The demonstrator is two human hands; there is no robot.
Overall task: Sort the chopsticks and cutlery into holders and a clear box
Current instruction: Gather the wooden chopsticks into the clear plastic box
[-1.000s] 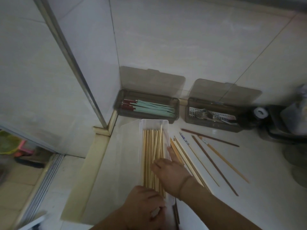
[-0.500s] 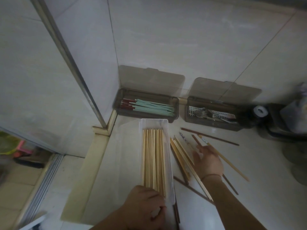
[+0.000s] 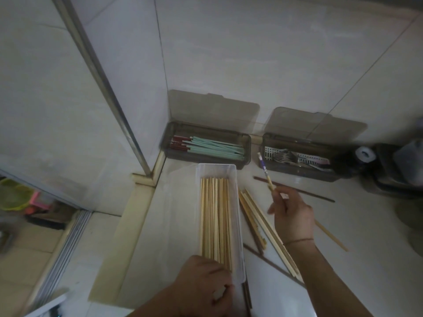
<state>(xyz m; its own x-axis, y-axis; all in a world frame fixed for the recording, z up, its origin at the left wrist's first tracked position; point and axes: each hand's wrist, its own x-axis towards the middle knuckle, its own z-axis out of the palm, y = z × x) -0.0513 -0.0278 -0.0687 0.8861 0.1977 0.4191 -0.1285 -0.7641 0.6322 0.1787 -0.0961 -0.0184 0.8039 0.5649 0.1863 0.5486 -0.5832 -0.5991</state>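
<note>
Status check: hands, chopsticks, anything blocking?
Right hand pinches patterned chopstick, lifted. Left hand grips clear box near end. Loose chopsticks beside box. Nothing blocking.

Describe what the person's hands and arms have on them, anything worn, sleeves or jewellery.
Both forearms are bare, with no sleeves in view. The right hand has a thin reddish-brown string or band round its wrist. The left hand shows no ring, watch or band, though its wrist is close to the bottom edge of the picture. No gloves on either hand.
</note>
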